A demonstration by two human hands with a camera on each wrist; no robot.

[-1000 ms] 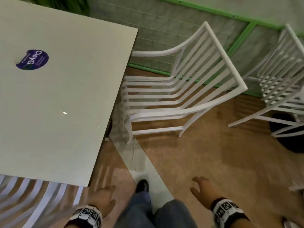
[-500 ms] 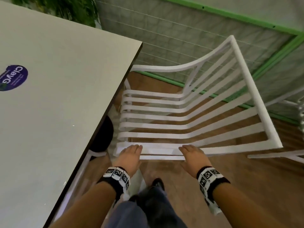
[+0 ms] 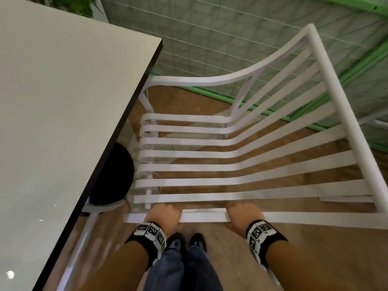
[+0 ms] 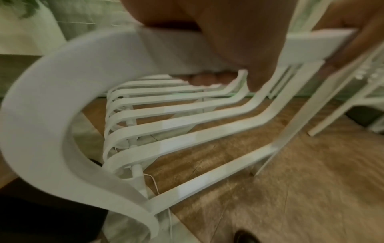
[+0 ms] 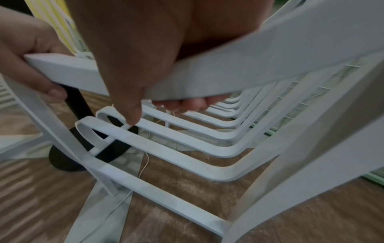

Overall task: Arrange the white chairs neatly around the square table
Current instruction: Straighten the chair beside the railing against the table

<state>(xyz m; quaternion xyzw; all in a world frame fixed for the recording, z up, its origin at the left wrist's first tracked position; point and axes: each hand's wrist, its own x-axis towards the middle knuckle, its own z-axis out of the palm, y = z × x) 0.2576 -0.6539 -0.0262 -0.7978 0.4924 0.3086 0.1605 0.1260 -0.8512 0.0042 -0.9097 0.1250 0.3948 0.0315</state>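
Note:
A white slatted chair (image 3: 210, 154) stands beside the square grey table (image 3: 63, 122), its seat front tucked just under the table's right edge and its backrest to the right. Both my hands grip its near armrest bar (image 3: 201, 217). The left hand (image 3: 162, 213) holds it near the table end, the right hand (image 3: 241, 213) further along. The left wrist view shows my left hand (image 4: 239, 41) wrapped over the bar, fingertips (image 4: 205, 78) curled beneath. In the right wrist view my right hand (image 5: 145, 49) clasps the same bar, and the left hand (image 5: 25, 49) shows at the bar's end.
The table's black round base (image 3: 113, 175) sits under its edge, close to the chair's front legs. A green-framed mesh fence (image 3: 231, 38) runs behind the chair. Another white chair (image 4: 353, 98) stands to the right. A thin white cable (image 5: 145, 164) lies on the wooden floor.
My hands rose from beside my legs to the chair's near armrest, lay on it, and now curl round it. The view has moved closer to the chair.

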